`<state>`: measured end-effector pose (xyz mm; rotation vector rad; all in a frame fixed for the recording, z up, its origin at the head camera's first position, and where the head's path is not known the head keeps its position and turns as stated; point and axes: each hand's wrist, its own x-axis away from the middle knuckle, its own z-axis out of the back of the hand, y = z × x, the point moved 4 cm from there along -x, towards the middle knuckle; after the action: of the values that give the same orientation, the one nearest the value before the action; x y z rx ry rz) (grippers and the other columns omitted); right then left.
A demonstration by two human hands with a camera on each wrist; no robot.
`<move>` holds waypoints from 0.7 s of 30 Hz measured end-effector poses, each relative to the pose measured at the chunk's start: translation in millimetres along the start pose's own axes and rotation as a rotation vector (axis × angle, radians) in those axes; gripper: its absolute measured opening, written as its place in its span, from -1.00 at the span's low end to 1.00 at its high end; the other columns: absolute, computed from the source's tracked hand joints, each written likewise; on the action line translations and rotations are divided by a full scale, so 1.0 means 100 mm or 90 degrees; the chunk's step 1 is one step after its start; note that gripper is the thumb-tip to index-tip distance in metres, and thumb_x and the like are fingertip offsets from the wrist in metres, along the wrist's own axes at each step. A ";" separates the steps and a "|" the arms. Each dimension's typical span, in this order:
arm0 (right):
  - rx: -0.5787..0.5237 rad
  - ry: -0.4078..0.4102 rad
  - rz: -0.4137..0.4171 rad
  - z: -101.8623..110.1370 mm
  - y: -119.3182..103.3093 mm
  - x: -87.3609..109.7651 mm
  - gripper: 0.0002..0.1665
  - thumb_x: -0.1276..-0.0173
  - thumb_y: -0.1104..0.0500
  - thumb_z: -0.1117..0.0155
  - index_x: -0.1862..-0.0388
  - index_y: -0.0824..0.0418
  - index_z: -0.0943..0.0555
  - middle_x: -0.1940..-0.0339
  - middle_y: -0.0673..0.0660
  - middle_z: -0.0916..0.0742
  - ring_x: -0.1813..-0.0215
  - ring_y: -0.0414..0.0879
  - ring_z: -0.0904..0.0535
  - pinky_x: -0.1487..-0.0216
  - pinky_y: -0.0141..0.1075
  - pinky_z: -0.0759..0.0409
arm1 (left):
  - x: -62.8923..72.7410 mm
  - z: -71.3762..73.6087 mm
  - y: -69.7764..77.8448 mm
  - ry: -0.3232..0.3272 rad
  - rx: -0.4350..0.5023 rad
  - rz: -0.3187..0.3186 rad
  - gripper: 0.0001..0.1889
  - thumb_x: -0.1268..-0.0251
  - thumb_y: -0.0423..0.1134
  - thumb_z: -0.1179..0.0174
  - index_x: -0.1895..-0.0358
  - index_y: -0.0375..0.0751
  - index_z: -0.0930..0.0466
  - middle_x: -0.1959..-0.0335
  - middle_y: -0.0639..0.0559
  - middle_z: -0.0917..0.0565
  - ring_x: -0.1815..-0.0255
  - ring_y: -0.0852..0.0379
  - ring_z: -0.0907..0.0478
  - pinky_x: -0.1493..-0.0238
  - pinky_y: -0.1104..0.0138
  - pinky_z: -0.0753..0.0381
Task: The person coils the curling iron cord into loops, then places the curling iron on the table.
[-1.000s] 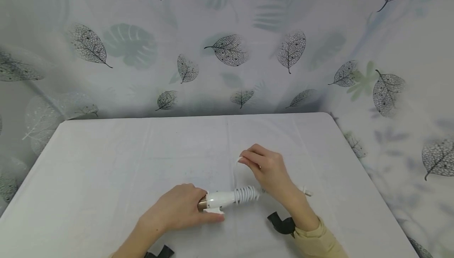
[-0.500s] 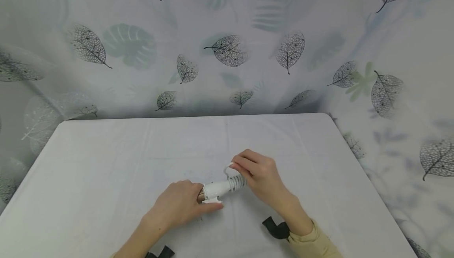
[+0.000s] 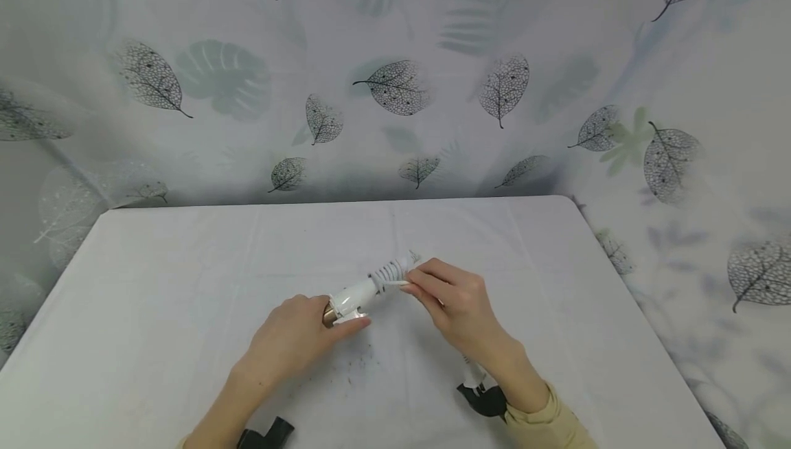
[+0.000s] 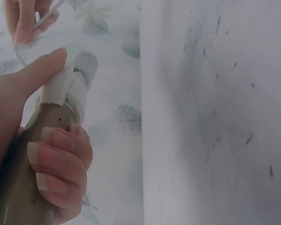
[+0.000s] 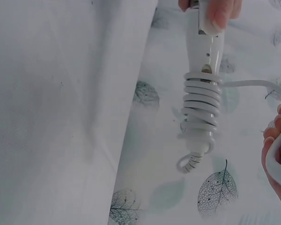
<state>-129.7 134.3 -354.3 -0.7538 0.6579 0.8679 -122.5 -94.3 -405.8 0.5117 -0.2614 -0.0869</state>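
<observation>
A curling iron with a white handle [image 3: 355, 298] and a brownish-gold barrel [image 4: 18, 192] is held above the table, its handle end slanting up and away to the right. My left hand [image 3: 287, 339] grips the barrel, with fingers curled round it and the thumb by the white clamp lever [image 4: 56, 86]. White cord [image 5: 201, 101] lies in several loops round the handle, near its tail end. Between thumb and fingertips, my right hand [image 3: 454, 305] pinches the cord's free length, just right of the handle. Below the right wrist hangs a white plug [image 3: 474, 373], partly hidden.
A white cloth [image 3: 185, 284] covers the table, with small dark specks near the left hand. Black curved pieces [image 3: 485, 399] sit by both wrists. Behind the table's far edge hangs a leaf-patterned curtain [image 3: 371, 133].
The curling iron has tilted from nearly level, its handle end swinging up and away. My right hand moved left, and the pinched cord went from above the handle to its near side.
</observation>
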 end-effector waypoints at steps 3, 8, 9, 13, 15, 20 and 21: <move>-0.005 0.007 0.010 -0.01 0.00 0.00 -0.76 -0.43 0.14 -0.30 0.33 0.29 -0.73 0.38 0.06 -0.71 0.49 -0.21 -0.51 0.45 -0.52 -0.46 | -0.01 0.05 -0.01 0.020 0.007 0.000 -0.30 -0.02 0.57 -0.17 0.50 -0.09 -0.45 0.69 0.08 -0.39 0.68 0.19 -0.30 0.62 0.32 -0.21; -0.026 0.011 -0.008 -0.02 0.01 0.00 -0.88 -0.31 0.22 -0.42 0.32 0.28 -0.74 0.39 0.06 -0.71 0.47 -0.21 -0.53 0.44 -0.51 -0.48 | -0.02 0.11 -0.01 0.051 0.025 -0.002 -0.24 -0.01 0.63 -0.08 0.52 -0.10 -0.42 0.68 0.11 -0.29 0.67 0.21 -0.26 0.62 0.34 -0.19; -0.032 0.010 -0.015 -0.02 0.01 0.00 -0.90 -0.27 0.24 -0.44 0.32 0.29 -0.74 0.38 0.06 -0.71 0.46 -0.21 -0.53 0.46 -0.50 -0.48 | -0.02 0.11 -0.01 0.055 0.030 -0.002 -0.24 -0.01 0.64 -0.07 0.52 -0.10 -0.42 0.67 0.11 -0.28 0.67 0.21 -0.25 0.62 0.34 -0.19; -0.052 0.009 -0.025 0.00 0.01 -0.01 -0.91 -0.22 0.30 -0.47 0.30 0.29 -0.74 0.36 0.06 -0.70 0.46 -0.20 -0.52 0.51 -0.42 -0.48 | -0.02 0.15 0.00 0.071 0.051 -0.001 -0.24 -0.03 0.62 -0.08 0.52 -0.11 -0.41 0.66 0.11 -0.25 0.66 0.21 -0.24 0.62 0.35 -0.18; -0.058 0.008 -0.030 0.00 0.01 -0.01 -0.90 -0.27 0.26 -0.44 0.29 0.29 -0.74 0.35 0.06 -0.70 0.45 -0.20 -0.51 0.51 -0.42 -0.47 | -0.02 0.16 0.01 0.076 0.058 -0.001 -0.25 -0.04 0.60 -0.09 0.51 -0.12 -0.41 0.66 0.11 -0.25 0.66 0.21 -0.24 0.62 0.35 -0.18; -0.077 0.000 -0.026 0.00 0.00 -0.01 -0.89 -0.33 0.25 -0.39 0.27 0.30 -0.74 0.34 0.06 -0.69 0.47 -0.21 -0.49 0.47 -0.50 -0.44 | -0.01 0.18 0.02 0.090 0.075 0.004 -0.21 -0.03 0.65 -0.03 0.51 -0.13 -0.38 0.65 0.10 -0.25 0.65 0.19 -0.26 0.62 0.35 -0.21; -0.082 -0.003 -0.024 0.00 0.00 -0.01 -0.90 -0.33 0.26 -0.39 0.26 0.30 -0.74 0.34 0.06 -0.69 0.47 -0.22 -0.49 0.46 -0.52 -0.43 | -0.01 0.19 0.02 0.093 0.081 0.006 -0.21 -0.03 0.65 -0.03 0.51 -0.13 -0.37 0.65 0.10 -0.25 0.65 0.19 -0.27 0.61 0.35 -0.22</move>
<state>-130.2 134.1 -353.2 -0.8767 0.5860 0.8837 -128.2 -101.7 -389.4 0.6396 -0.1263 -0.0241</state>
